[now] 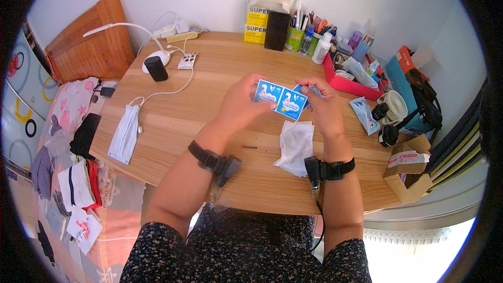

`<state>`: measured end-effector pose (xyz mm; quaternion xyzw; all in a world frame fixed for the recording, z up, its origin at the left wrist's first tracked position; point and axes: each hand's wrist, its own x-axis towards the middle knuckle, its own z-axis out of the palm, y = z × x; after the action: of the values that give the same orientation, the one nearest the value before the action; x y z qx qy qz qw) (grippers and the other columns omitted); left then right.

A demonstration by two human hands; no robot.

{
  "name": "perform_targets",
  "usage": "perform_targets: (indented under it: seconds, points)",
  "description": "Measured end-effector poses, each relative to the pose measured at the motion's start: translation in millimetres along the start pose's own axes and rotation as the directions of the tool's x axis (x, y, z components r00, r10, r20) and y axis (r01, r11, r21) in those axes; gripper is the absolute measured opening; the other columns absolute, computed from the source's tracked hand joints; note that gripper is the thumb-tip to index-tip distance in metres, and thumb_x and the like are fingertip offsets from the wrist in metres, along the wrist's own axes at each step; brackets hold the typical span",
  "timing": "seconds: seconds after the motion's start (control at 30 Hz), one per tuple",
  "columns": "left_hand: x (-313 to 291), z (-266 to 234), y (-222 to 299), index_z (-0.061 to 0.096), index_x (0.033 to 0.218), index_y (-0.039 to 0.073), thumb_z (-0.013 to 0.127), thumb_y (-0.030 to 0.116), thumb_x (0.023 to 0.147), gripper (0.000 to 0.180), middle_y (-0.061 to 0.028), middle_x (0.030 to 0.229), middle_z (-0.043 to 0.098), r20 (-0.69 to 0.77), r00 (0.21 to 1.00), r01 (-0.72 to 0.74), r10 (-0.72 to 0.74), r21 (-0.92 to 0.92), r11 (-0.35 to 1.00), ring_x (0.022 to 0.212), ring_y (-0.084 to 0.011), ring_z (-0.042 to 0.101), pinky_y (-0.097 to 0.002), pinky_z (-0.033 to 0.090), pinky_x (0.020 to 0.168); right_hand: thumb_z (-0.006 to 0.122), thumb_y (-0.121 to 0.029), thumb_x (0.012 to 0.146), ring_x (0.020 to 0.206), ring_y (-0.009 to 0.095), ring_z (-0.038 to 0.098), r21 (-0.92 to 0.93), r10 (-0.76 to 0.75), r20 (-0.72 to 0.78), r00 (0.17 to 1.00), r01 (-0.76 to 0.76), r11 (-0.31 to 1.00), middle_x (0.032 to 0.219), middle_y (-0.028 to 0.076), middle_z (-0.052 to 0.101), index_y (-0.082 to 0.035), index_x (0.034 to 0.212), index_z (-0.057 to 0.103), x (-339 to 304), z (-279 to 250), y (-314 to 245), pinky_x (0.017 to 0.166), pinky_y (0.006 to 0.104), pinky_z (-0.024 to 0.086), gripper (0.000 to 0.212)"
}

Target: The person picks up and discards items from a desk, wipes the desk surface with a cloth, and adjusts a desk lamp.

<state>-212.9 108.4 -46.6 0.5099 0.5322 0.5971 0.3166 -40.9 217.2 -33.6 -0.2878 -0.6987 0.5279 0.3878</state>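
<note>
Above the middle of the desk I hold a strip of square blue-and-white packets (292,103) with cloud-like pictures on them. My left hand (236,102) pinches the strip's left end, thumb on its face and fingers behind. At its upper right, my right hand (327,109) has closed its thumb and fingers on another blue piece that shows partly behind the strip; I cannot tell whether the two are joined. A crumpled white tissue (295,148) lies on the desk just below my hands. Each wrist wears a black strap with a small device.
A white face mask (124,133), desk lamp (157,60) and black block (156,68) stand or lie at left. Yellow boxes (255,26) and pen holders line the back. At right are a red tray (350,85), light-blue pouch (363,116), small fan (393,107) and open carton (408,181).
</note>
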Motion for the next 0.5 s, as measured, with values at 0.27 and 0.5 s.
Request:
perform_targets:
  seconds: [0.27, 0.5]
  points:
    - [-0.7, 2.2, 1.2, 0.048, 0.105, 0.004, 0.072, -0.001, 0.071, 0.042, -0.0038, 0.088, 0.062, -0.002, 1.0, -0.021, 0.021, -0.016, 1.0, 0.079, -0.0095, 0.059, -0.0234, 0.05, 0.068, 0.053, -0.007, 0.088, 0.074, 0.007, 0.056, 0.057, 0.015, 0.059, 0.998, -0.018, 0.998, 0.084, -0.002, 0.064, -0.008, 0.089, 0.065, -2.7, -4.1, -3.7, 0.065, 0.0217, 0.043, 0.012]
    - [0.0, 1.0, -0.2, 0.048, 0.106, 0.004, 0.071, 0.0, 0.072, 0.042, -0.0037, 0.089, 0.062, -0.003, 1.0, 0.004, -0.004, -0.015, 1.0, 0.08, -0.0094, 0.059, -0.0239, 0.05, 0.071, 0.059, -0.013, 0.084, 0.071, 0.006, 0.053, 0.197, 0.098, 0.139, 0.986, -0.124, 0.973, 0.081, -0.003, 0.062, -0.007, 0.086, 0.065, -4.0, -9.7, -5.5, 0.063, 0.0204, 0.041, 0.009]
